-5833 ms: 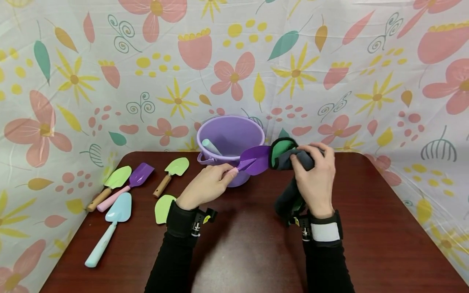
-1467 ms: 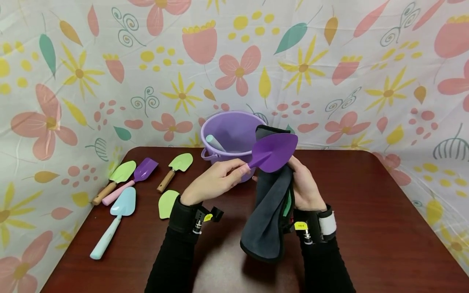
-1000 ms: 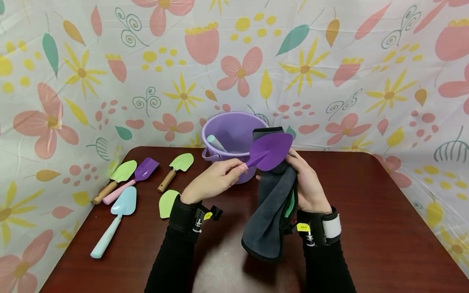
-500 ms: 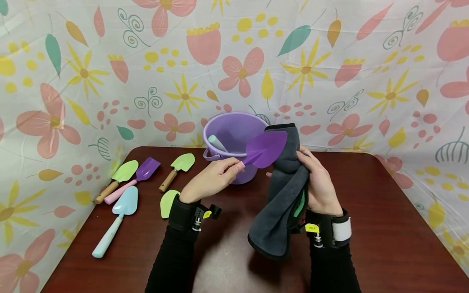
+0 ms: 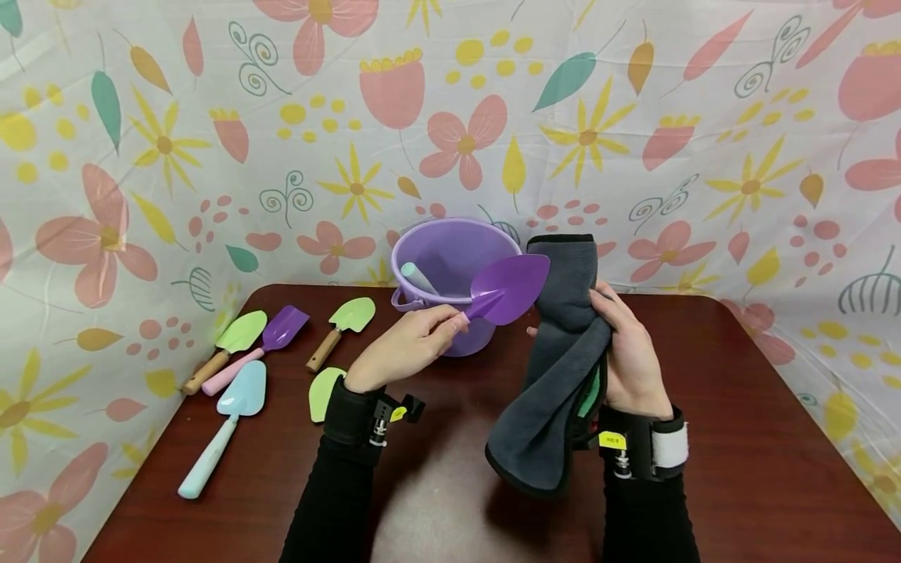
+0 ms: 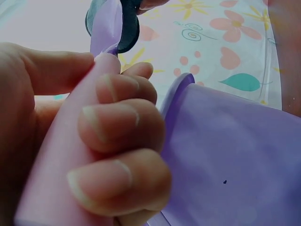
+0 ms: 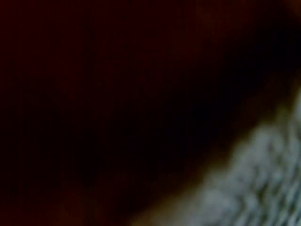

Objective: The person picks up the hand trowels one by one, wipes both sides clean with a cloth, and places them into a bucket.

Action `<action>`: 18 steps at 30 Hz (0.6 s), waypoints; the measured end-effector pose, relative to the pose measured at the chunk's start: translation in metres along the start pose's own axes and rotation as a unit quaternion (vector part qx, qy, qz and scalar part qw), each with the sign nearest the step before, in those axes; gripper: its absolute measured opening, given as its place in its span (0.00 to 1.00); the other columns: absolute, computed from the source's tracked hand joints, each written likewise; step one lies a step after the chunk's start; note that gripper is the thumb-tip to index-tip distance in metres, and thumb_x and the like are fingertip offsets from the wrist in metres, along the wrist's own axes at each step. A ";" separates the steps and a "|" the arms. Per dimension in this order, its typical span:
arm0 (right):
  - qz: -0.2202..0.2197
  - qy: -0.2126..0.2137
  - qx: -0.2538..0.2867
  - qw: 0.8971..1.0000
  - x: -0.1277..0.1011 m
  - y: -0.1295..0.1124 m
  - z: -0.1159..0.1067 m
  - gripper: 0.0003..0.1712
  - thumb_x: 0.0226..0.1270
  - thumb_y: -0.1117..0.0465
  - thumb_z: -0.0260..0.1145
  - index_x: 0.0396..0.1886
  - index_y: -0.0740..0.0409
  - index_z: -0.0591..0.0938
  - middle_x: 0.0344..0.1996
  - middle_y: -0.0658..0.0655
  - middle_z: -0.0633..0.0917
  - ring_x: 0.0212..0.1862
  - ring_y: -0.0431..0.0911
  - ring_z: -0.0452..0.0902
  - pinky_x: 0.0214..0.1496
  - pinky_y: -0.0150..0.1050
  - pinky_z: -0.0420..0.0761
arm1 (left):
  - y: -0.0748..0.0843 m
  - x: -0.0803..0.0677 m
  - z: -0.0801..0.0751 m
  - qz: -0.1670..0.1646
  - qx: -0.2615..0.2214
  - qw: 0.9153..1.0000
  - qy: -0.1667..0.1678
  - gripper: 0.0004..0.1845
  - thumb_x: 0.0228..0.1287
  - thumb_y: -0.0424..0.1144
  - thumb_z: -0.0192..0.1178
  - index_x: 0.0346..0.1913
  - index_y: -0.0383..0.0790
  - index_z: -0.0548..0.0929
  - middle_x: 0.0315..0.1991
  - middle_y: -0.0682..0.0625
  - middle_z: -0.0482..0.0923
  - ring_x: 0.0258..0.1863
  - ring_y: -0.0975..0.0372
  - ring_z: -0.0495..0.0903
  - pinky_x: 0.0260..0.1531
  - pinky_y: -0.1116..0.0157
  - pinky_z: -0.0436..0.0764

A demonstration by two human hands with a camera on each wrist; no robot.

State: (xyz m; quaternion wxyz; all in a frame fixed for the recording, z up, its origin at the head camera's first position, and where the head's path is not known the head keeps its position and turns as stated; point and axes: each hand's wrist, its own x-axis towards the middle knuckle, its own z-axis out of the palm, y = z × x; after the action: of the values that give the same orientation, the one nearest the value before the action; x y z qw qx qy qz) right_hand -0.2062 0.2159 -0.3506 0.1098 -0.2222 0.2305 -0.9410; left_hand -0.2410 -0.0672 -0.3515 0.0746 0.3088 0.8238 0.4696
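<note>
Clock positions refer to the head view and are centred on the purple bucket [image 5: 476, 340], which stands on the table [image 5: 746, 438]. The left hand [image 5: 403, 353], at 7 o'clock, is wrapped round the handle of the pink-handled trowel [image 5: 508, 291], thumb and curled fingers pressing on it. The trowel's blade is raised at 3 o'clock, before the bucket's rim, its tip pointing to 2 o'clock and overlapping the dark grey cloth [image 5: 556, 375]; contact between the two cannot be confirmed. The right hand [image 5: 631, 363], at 4 o'clock, grips this cloth, which hangs with green lining exposed. A pale blue handle [image 5: 418, 277] leans inside the bucket, toward 9 o'clock. The light blue trowel [image 5: 224, 426] lies at 8 o'clock, well apart. The right wrist view is mostly dark and blurred.
</note>
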 end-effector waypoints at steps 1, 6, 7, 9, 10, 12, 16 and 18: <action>-0.001 0.004 -0.001 1.000 0.000 0.000 -0.001 0.19 0.83 0.64 0.35 0.62 0.64 0.67 0.57 0.59 0.70 0.53 0.51 0.73 0.53 0.42 0.76 | 0.000 0.000 0.000 0.001 0.000 1.000 0.001 0.16 0.78 0.51 0.46 0.45 0.45 0.79 0.21 0.52 0.65 0.19 0.62 0.64 0.27 0.63 0.67; 0.001 0.007 -0.006 1.000 0.000 -0.001 -0.004 0.18 0.83 0.64 0.35 0.60 0.64 0.67 0.56 0.59 0.70 0.52 0.51 0.74 0.52 0.43 0.76 | 0.001 0.000 0.000 0.008 -0.003 1.000 0.005 0.15 0.78 0.51 0.46 0.44 0.46 0.79 0.22 0.52 0.65 0.20 0.62 0.65 0.27 0.64 0.68; 0.003 0.007 -0.012 1.000 0.001 0.000 -0.004 0.17 0.83 0.64 0.35 0.58 0.65 0.67 0.53 0.59 0.69 0.49 0.51 0.74 0.50 0.43 0.76 | 0.001 0.000 0.000 0.009 -0.004 1.000 0.006 0.15 0.78 0.51 0.46 0.44 0.46 0.78 0.22 0.53 0.66 0.20 0.62 0.65 0.26 0.64 0.68; 0.006 0.013 -0.025 1.000 0.002 0.000 -0.005 0.16 0.83 0.64 0.36 0.56 0.65 0.68 0.51 0.58 0.70 0.47 0.51 0.75 0.47 0.42 0.77 | 0.001 0.000 0.000 0.013 -0.007 1.000 0.009 0.15 0.78 0.51 0.46 0.44 0.47 0.78 0.22 0.52 0.66 0.19 0.62 0.65 0.26 0.64 0.68; 0.008 0.015 -0.031 0.999 0.002 0.001 -0.006 0.15 0.83 0.65 0.36 0.54 0.64 0.69 0.51 0.58 0.70 0.46 0.50 0.75 0.47 0.42 0.77 | 0.001 -0.001 0.000 0.014 -0.008 1.000 0.010 0.15 0.78 0.52 0.46 0.44 0.47 0.78 0.22 0.52 0.66 0.19 0.62 0.65 0.26 0.64 0.68; 0.017 0.015 -0.040 0.999 0.003 0.003 -0.007 0.14 0.83 0.64 0.36 0.50 0.65 0.68 0.46 0.58 0.70 0.41 0.50 0.75 0.43 0.41 0.77 | 0.000 -0.001 0.000 0.016 -0.009 1.000 0.013 0.15 0.78 0.52 0.46 0.45 0.48 0.79 0.23 0.52 0.67 0.19 0.61 0.65 0.26 0.64 0.68; 0.038 0.007 -0.050 0.998 0.005 0.007 -0.008 0.15 0.83 0.65 0.35 0.48 0.64 0.69 0.43 0.58 0.72 0.39 0.50 0.76 0.41 0.41 0.78 | -0.001 -0.002 -0.001 0.021 -0.006 1.000 0.016 0.15 0.78 0.53 0.45 0.47 0.49 0.79 0.23 0.51 0.68 0.20 0.61 0.67 0.27 0.63 0.69; 0.049 0.007 -0.061 0.997 0.006 0.009 -0.008 0.15 0.83 0.65 0.35 0.51 0.64 0.70 0.44 0.58 0.72 0.39 0.50 0.76 0.41 0.41 0.78 | -0.001 -0.002 -0.001 0.026 -0.005 0.999 0.019 0.15 0.78 0.53 0.45 0.47 0.49 0.79 0.23 0.51 0.68 0.21 0.60 0.67 0.29 0.63 0.70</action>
State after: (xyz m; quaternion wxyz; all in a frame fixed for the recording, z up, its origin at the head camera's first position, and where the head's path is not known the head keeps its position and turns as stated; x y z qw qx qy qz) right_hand -0.2138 0.2092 -0.3591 0.1404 -0.2100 0.2989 -0.9202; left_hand -0.2399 -0.0695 -0.3527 0.0484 0.3213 0.8144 0.4809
